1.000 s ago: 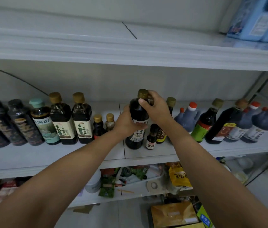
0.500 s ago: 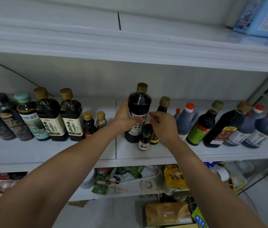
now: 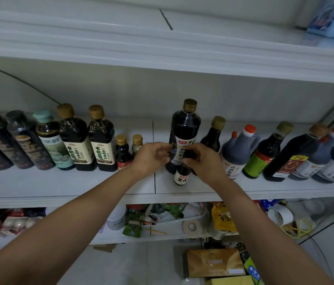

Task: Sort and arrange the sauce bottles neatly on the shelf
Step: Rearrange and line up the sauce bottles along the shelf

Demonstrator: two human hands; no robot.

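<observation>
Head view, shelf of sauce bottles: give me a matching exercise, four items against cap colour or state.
Items:
1. Tall bottle
2. Jug
3. Pale-label bottle
4. Small bottle

Matches:
A. Teal cap
B. Gold cap
C. Top covered by the right hand
D. Orange-red cap

Pairs: 1-B, 2-D, 3-A, 4-C
</observation>
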